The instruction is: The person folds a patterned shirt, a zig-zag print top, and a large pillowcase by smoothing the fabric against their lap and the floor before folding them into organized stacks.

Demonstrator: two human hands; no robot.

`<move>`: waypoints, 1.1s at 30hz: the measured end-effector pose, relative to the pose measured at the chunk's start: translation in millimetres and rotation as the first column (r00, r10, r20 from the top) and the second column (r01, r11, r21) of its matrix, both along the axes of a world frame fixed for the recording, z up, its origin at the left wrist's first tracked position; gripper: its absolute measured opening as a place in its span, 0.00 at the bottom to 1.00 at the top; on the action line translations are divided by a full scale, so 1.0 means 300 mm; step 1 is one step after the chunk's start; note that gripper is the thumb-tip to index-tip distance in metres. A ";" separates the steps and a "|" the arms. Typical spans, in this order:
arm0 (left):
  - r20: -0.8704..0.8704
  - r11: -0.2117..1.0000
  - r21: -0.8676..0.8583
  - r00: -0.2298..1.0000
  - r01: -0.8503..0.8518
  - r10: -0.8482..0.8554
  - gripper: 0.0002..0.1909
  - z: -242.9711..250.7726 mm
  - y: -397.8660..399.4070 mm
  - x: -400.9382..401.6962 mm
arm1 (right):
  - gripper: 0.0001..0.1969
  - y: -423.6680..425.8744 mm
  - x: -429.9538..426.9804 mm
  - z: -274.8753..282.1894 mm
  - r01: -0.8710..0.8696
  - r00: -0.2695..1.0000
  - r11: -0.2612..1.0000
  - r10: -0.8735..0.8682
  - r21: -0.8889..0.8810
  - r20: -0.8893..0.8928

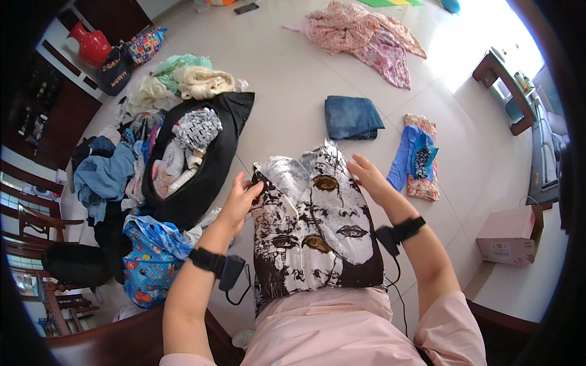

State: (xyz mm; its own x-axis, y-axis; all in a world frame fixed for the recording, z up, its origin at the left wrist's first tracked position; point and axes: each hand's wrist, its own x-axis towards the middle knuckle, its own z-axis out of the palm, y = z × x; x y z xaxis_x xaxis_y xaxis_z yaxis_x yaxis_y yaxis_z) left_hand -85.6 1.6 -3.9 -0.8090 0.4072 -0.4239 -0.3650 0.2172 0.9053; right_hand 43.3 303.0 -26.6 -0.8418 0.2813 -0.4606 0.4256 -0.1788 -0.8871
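A black and white garment (pixel 320 228) printed with faces lies on my lap, with a buttoned front opening. My left hand (pixel 241 199) is at its upper left edge, thumb and fingertips touching the fabric; how firmly they pinch it, I cannot tell. My right hand (pixel 366 176) rests with spread fingers against the garment's upper right edge and grips nothing. On the floor beyond lie folded blue jeans (pixel 352 116). To their right, a blue cloth (pixel 405 153) and a small blue patterned piece (pixel 423 158) lie on a folded floral cloth (pixel 422 190).
At left, a black bag (pixel 215 183) holding clothes stands amid heaped garments (pixel 103 171). A blue patterned bag (pixel 149 274) sits nearer. Pink floral fabric (pixel 352 34) lies far ahead. A pink cardboard box (pixel 506 238) stands at right; a red vase (pixel 91 45) stands far left.
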 end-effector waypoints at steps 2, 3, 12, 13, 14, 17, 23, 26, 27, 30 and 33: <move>0.045 0.998 -0.021 0.997 0.057 -0.056 0.40 -0.046 -0.065 0.057 | 0.30 0.000 0.115 -0.008 -0.008 0.997 1.000 0.010 -0.028 0.076; 0.147 0.979 0.140 0.975 0.145 -0.166 0.38 -0.051 -0.097 0.072 | 0.27 -0.004 0.159 0.003 0.062 0.991 0.990 -0.046 -0.130 0.126; 0.141 0.984 0.082 0.975 0.160 -0.170 0.24 0.015 -0.055 0.188 | 0.42 -0.080 0.222 0.029 -0.252 0.963 0.869 0.179 0.425 0.203; 0.147 0.983 0.086 0.974 0.163 -0.174 0.24 0.029 -0.054 0.191 | 0.42 -0.080 0.232 0.029 -0.258 0.958 0.876 0.178 0.408 0.224; 0.133 0.981 0.117 0.976 0.154 -0.169 0.24 0.043 -0.058 0.194 | 0.43 -0.077 0.246 0.034 -0.136 0.981 0.920 0.073 0.367 0.180; 0.140 0.976 0.190 0.981 0.109 -0.137 0.26 0.076 -0.075 0.212 | 0.44 -0.096 0.290 0.072 0.058 0.966 0.986 -0.094 0.154 0.240; 0.420 0.964 0.266 0.897 0.022 -0.137 0.26 0.071 -0.075 0.248 | 0.24 -0.210 0.263 0.152 -0.079 0.982 0.840 0.159 0.536 -0.104; 0.375 0.966 0.247 0.912 0.075 -0.167 0.24 0.069 -0.079 0.255 | 0.24 -0.222 0.223 0.171 -0.065 0.973 0.925 0.141 0.373 -0.181; 0.353 0.964 0.249 0.919 0.090 -0.177 0.24 0.071 -0.081 0.257 | 0.25 -0.216 0.219 0.182 -0.049 0.982 0.990 0.073 0.133 -0.174; 0.363 0.961 0.278 0.924 0.014 -0.118 0.23 0.078 -0.083 0.264 | 0.29 -0.201 0.193 0.191 0.067 0.997 0.984 -0.071 0.163 0.016; 0.536 0.944 0.311 0.841 -0.114 -0.075 0.22 0.071 -0.062 0.267 | 0.33 -0.223 0.199 0.212 0.070 0.991 0.994 -0.059 -0.085 0.118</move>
State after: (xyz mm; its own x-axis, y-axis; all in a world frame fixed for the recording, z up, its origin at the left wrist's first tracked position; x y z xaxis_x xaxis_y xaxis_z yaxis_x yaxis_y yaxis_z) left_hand -5.4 -16.9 17.4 -0.5024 0.5816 -0.6398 -0.8107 -0.0596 0.5824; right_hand 103.0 236.0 36.9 -0.7630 0.2867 -0.5793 0.5093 -0.2852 -0.8120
